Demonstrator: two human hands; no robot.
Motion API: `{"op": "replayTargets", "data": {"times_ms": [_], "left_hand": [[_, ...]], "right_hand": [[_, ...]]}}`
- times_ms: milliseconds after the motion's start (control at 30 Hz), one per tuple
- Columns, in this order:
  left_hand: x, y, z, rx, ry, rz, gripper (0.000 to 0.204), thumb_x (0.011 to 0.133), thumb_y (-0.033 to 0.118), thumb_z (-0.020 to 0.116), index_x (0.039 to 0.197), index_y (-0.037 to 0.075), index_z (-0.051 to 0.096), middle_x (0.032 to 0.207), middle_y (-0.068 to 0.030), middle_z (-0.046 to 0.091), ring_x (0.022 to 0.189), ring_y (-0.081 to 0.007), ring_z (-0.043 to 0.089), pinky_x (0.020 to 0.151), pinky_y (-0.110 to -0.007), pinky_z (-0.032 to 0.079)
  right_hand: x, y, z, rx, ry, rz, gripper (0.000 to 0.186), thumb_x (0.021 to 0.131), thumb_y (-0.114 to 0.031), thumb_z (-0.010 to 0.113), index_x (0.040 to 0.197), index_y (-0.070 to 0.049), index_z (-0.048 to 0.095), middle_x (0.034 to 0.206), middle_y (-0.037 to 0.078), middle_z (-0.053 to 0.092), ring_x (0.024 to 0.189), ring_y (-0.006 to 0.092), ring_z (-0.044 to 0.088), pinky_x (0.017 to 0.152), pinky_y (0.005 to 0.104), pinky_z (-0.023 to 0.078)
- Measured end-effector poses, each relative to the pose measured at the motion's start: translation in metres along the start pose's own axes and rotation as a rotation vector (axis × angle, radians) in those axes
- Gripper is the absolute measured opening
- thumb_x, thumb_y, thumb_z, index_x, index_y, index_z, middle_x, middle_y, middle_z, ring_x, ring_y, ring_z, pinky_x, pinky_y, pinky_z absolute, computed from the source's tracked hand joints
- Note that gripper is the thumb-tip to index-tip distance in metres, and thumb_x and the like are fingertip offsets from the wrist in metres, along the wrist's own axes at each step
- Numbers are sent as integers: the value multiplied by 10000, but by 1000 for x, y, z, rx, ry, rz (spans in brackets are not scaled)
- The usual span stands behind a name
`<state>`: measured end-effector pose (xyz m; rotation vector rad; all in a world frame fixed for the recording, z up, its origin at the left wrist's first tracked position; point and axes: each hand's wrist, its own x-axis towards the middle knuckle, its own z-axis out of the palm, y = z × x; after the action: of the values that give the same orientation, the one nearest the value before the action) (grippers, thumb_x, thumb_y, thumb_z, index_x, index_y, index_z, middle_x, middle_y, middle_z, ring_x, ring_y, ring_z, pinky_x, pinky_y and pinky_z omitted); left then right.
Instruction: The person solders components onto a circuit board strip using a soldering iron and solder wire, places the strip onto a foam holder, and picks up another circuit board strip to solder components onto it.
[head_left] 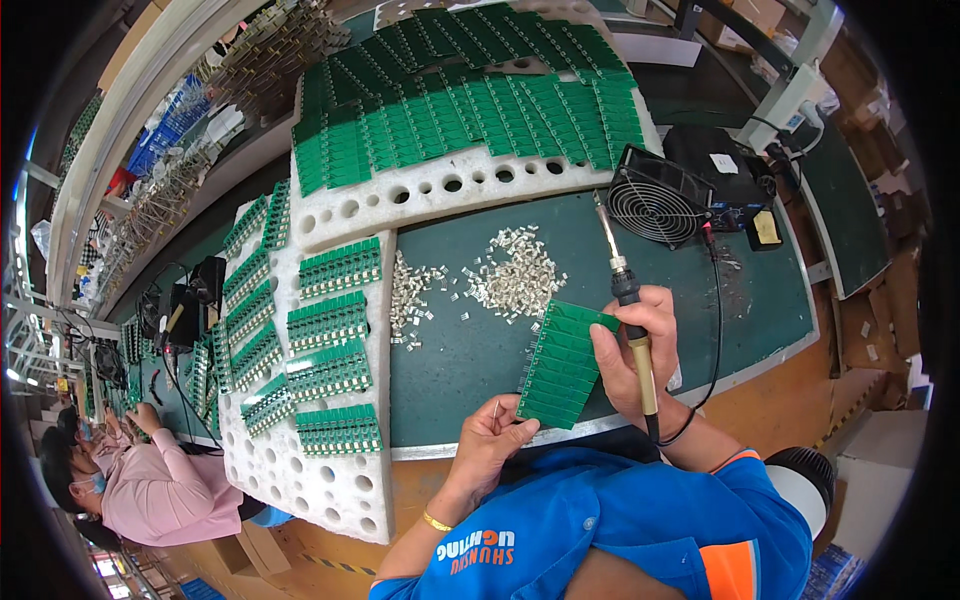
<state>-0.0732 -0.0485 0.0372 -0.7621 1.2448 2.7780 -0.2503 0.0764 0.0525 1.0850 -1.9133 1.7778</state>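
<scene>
My left hand (487, 440) pinches the lower left corner of a green circuit board panel (562, 368), held tilted above the table's front edge. Small metal parts line the panel's left edge. In my right hand (645, 345) is a soldering iron (642, 372) with a tan and black handle, its tip pointing up and away from the panel. The right thumb also rests at the panel's upper right corner. Just beyond the panel lies a loose pile of small silver metal connectors (518, 272), and a second pile of connectors (408, 290) sits against the foam to the left.
White foam (440, 190) at the back bears rows of bare green panels (430, 120). Foam at left (345, 490) carries panels with connectors (330, 320). A black fan (655, 205) and soldering station (720, 170) stand at right, with a cable (718, 330). Another person (165, 480) sits at left.
</scene>
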Motion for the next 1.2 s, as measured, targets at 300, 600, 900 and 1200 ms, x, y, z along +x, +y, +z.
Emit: {"op": "replayTargets", "data": {"times_ms": [300, 600, 900, 1200], "left_hand": [[1, 3, 1, 5, 5, -47, 238, 904, -34, 633, 1136, 5, 596, 1042, -61, 682, 920, -71, 620, 795, -193, 482], [0, 0, 4, 21, 77, -25, 227, 887, -49, 653, 1102, 6, 599, 1065, -68, 680, 936, -76, 620, 784, -194, 487], [-1, 1, 13, 146, 94, 16, 196, 865, -38, 696, 1038, 22, 625, 968, -18, 662, 782, -19, 541, 706, -168, 440], [-7, 8, 17, 389, 33, 13, 189, 825, 37, 769, 976, 64, 660, 634, 131, 383, 559, 10, 241, 506, -185, 220]], "right_hand": [[5, -6, 0, -7, -3, -55, 392, 764, 65, 734, 1084, -46, 536, 953, 137, 552, 794, 219, 537, 674, 317, 460], [1, 0, -1, -3, -3, -51, 371, 785, 48, 737, 1084, -45, 538, 954, 137, 562, 794, 213, 541, 683, 316, 465], [-1, 2, 1, 60, 16, 104, 297, 841, -39, 727, 1073, -38, 542, 965, 124, 526, 770, 193, 532, 672, 298, 451], [4, 4, 5, 179, 4, 218, 270, 889, -81, 705, 1098, -43, 540, 1012, 78, 509, 754, 111, 508, 653, 237, 443]]}}
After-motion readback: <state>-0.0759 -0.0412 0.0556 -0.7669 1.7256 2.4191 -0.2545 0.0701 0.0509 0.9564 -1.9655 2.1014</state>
